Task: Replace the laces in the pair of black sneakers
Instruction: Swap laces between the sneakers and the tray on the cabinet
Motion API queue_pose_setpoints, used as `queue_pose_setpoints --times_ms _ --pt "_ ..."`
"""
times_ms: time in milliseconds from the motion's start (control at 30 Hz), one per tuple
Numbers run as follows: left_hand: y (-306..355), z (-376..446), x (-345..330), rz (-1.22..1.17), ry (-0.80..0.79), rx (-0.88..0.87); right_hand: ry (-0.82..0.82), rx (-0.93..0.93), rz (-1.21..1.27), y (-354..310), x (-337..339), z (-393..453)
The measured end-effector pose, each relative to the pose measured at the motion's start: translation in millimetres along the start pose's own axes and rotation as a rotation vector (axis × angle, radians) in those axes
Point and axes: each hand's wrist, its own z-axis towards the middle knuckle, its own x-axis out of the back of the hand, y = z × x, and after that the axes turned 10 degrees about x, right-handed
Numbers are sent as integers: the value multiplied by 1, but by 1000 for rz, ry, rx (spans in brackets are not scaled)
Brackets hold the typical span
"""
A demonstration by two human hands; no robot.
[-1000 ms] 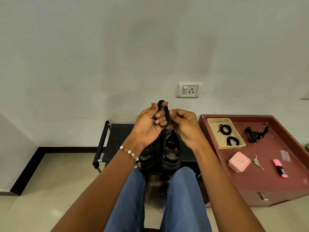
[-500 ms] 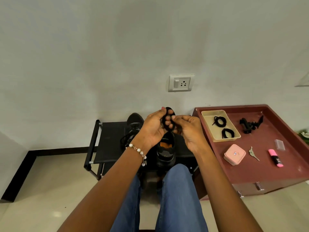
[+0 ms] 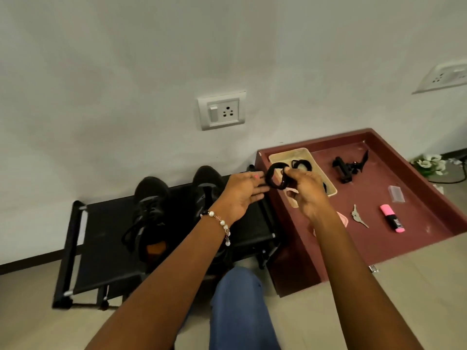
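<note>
The coiled black lace (image 3: 274, 176) hangs in the air between my hands, over the near-left corner of the beige tray (image 3: 307, 154). My right hand (image 3: 307, 192) pinches it, fingers curled round the loop; my left hand (image 3: 243, 194) lies beside it with fingers straight and relaxed, gripping nothing, fingertips near the coil, though I cannot tell if they touch it. More coiled laces (image 3: 302, 164) lie in the tray.

The two black sneakers (image 3: 151, 210) stand on the low black rack (image 3: 101, 261) against the wall. The left one looks laced, its lace hanging loose; the right one is mostly hidden behind my left forearm, so I cannot tell its state. I judge the job at an early or middle stage, with threading yet to do.

The tray sits at the far-left corner of a maroon platform (image 3: 417, 243), which also carries a black clip (image 3: 347, 168), a key (image 3: 358, 215), a pink highlighter (image 3: 393, 218), a clear small box (image 3: 396, 193) and a pink case, partly hidden. The floor is pale tile, the wall grey with a socket (image 3: 222, 111).
</note>
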Motion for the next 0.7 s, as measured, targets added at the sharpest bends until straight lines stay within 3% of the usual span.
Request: queue_pose_setpoints --times_ms 100,200,533,633,700 --pt "6 30 -16 1 -37 9 47 -2 -59 0 15 46" --pt "3 59 -20 53 31 30 75 17 -152 6 19 92" --pt "-16 97 9 96 132 76 -139 -31 -784 60 15 173" --pt "-18 99 16 107 131 63 -102 47 -1091 71 17 177" --pt "-20 100 19 108 132 56 -53 78 -1163 76 18 175"
